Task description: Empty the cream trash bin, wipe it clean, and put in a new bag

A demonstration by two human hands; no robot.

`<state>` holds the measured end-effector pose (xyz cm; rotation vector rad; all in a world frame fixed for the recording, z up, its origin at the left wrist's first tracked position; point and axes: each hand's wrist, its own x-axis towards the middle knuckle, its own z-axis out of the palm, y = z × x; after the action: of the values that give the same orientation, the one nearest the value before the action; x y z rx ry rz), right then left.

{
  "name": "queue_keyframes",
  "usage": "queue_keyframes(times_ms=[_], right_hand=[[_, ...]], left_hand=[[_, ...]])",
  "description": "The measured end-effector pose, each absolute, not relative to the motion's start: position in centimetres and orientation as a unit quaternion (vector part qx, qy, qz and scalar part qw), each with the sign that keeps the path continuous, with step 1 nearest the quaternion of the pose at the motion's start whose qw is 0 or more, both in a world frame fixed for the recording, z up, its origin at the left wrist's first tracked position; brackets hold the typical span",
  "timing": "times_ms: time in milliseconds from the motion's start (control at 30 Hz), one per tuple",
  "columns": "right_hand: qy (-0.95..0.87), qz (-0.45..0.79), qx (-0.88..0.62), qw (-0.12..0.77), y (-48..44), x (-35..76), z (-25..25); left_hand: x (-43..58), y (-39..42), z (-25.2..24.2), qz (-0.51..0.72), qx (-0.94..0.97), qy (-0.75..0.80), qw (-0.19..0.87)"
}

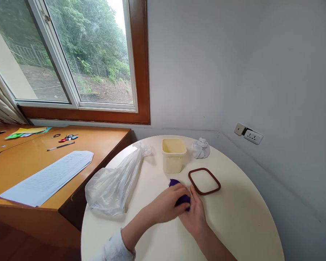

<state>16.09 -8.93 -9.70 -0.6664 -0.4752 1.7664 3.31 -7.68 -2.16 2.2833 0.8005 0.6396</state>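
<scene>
Both my hands meet over the front middle of the round table. Between them is a dark purple piece [182, 200], largely covered by fingers, so I cannot make out its kind. My left hand [170, 203] curls over it from the left, thumb and fingers pinched on it. From below and the right, my right hand [196, 216] closes against the same piece. Just beyond my hands stands an upright, lidless cream plastic tub [173, 163]. To their right a brown rounded-square ring [219, 185] lies flat, close to my right fingertips.
A clear plastic bag [108, 190] lies crumpled on the white table [241, 221] at left. Behind the ring sits a bunched white cloth-like bundle [201, 148]. The wooden desk [108, 139] at left holds papers [50, 177], a pen [60, 146] and small items.
</scene>
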Motion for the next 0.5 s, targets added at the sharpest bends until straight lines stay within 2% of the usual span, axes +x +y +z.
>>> queue_keyframes(times_ms=[100,167,300,400,500], right_hand=[[-0.158,0.712,-0.289,0.620,-7.4,17.9,-9.7],[-0.145,0.669,-0.303,0.663,-6.2,20.2,-9.8],[-0.085,0.580,-0.329,0.741,-4.5,25.7,-10.5],[-0.069,0.539,-0.344,0.766,-4.3,28.6,-11.1],[-0.056,0.518,-0.358,0.775,-4.5,29.9,-11.3]], left_hand=[[3.0,-6.2,-3.4,0.349,0.801,0.372,0.314],[3.4,-5.1,-4.8,0.377,0.773,0.406,0.310],[6.4,-3.7,-7.9,0.296,0.844,0.348,0.279],[9.2,-3.2,-10.0,0.222,0.905,0.304,0.196],[10.5,-3.2,-11.2,0.196,0.919,0.298,0.166]])
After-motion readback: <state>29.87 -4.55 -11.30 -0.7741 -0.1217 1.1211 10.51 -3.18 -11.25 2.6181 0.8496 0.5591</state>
